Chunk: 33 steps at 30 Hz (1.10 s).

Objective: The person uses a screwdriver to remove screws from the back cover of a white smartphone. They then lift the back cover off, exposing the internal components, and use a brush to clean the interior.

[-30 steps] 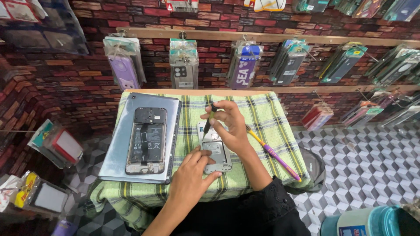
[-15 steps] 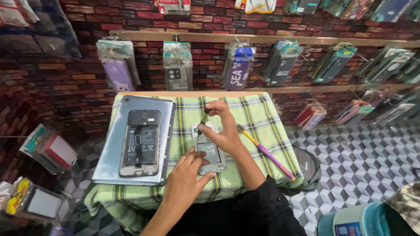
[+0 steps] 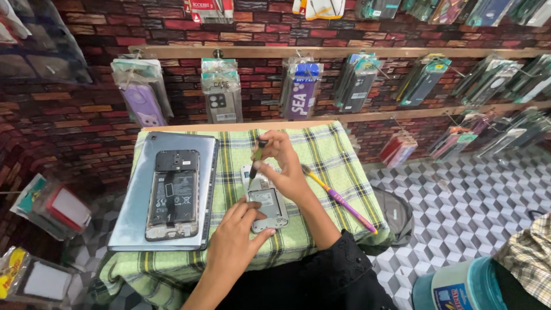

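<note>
A small opened phone [image 3: 265, 201] lies on a green checked cloth [image 3: 321, 155] over a small table. My left hand [image 3: 238, 229] presses on its lower edge and steadies it. My right hand [image 3: 284, 166] grips a dark screwdriver [image 3: 256, 159] whose tip points down onto the upper left part of that phone. A larger opened phone [image 3: 173, 194] with its battery showing rests on a closed grey laptop [image 3: 132, 201] to the left.
A purple and yellow toothbrush [image 3: 338, 198] lies on the cloth to the right. Packaged phone cases [image 3: 221, 97] hang on the brick-patterned wall behind. A blue container [image 3: 459, 287] and another person's checked sleeve [image 3: 525, 258] sit at the lower right.
The view has shifted slightly. My right hand has kept the screwdriver on the small phone, moving a little; my left hand stays on the phone's lower edge.
</note>
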Each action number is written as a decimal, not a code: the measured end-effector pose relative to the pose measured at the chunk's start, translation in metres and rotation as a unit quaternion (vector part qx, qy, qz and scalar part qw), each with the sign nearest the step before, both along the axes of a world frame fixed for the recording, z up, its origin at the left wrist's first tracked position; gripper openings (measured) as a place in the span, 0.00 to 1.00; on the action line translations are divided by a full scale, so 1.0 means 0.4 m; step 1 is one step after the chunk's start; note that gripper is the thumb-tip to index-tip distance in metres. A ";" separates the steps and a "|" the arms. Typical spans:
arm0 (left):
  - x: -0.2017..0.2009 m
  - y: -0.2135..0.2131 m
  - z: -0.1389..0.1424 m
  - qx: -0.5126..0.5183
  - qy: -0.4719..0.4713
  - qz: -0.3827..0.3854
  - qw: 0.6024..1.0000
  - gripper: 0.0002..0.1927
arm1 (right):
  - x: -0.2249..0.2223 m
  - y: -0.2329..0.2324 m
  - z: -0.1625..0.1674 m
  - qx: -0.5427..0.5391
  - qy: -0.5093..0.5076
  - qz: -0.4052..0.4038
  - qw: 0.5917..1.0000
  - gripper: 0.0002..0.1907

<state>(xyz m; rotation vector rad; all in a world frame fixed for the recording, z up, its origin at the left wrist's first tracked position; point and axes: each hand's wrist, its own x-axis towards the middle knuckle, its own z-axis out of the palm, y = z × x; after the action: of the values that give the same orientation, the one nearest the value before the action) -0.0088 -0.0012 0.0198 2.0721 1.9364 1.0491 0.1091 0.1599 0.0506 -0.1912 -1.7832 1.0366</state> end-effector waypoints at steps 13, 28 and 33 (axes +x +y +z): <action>0.005 0.002 -0.001 0.006 0.012 -0.010 1.000 0.20 | 0.008 -0.002 -0.001 -0.033 0.028 0.063 0.997 0.29; 0.013 -0.002 0.014 -0.018 0.012 -0.013 1.000 0.20 | 0.012 -0.013 0.015 0.097 -0.008 -0.062 0.993 0.30; 0.014 -0.003 0.022 -0.025 0.016 -0.014 0.999 0.21 | 0.016 -0.012 0.011 -0.033 0.023 0.042 0.998 0.28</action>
<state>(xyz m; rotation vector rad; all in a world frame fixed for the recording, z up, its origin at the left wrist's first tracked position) -0.0031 -0.0025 0.0284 2.0964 1.9215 0.9586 0.1156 0.1552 0.0549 -0.1317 -1.7288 1.1521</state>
